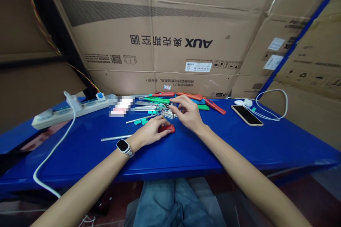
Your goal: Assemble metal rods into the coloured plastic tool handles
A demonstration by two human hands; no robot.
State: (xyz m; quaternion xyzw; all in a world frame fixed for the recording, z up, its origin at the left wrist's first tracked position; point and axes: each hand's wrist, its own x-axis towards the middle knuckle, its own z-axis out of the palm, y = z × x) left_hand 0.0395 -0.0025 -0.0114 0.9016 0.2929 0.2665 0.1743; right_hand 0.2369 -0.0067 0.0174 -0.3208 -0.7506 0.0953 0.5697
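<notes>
My left hand (153, 130) presses a red long-nosed lighter (170, 128) against the blue table. Its fingers are closed round the handle, and a silver tube (115, 138) sticks out to the left beneath the wrist. Just above the handle's right end, my right hand (188, 113) is in a pinch. A thin dark wire or pin seems to run from its fingertips down to the handle. Behind the hands lie loose metal tubes (145, 108), small green plastic pieces (141, 121), a green lighter handle (157, 100) and a red one (214, 106).
A phone (247, 115) and a white charger with cable (243, 103) lie at the right of the blue table (213, 149). A white power strip (71, 111) with plugged-in leads is at the left. Cardboard (170, 17) stands upright along the back.
</notes>
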